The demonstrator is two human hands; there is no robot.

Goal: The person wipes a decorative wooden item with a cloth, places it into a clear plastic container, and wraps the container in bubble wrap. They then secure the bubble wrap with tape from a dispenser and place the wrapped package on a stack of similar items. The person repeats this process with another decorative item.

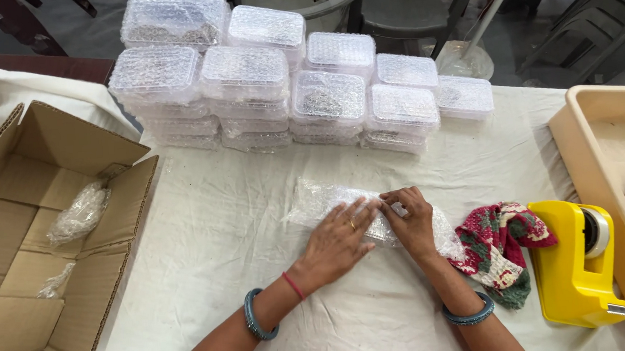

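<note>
A parcel wrapped in clear bubble wrap [314, 199] lies on the white cloth-covered table [223, 246] in front of me. My left hand [338, 237] lies flat on its middle, fingers spread, pressing the wrap down. My right hand [411, 220] rests on the parcel's right part, fingertips pinching at the wrap's seam beside the left fingers. Both wrists wear teal bangles; the left also has a red thread.
Stacked clear plastic boxes [285, 90] fill the table's far side. An open cardboard box [48, 235] holding wrapped bundles stands at left. A red, white and green knitted cloth [501, 247], a yellow tape dispenser [574, 261] and a beige tray [600, 143] lie at right.
</note>
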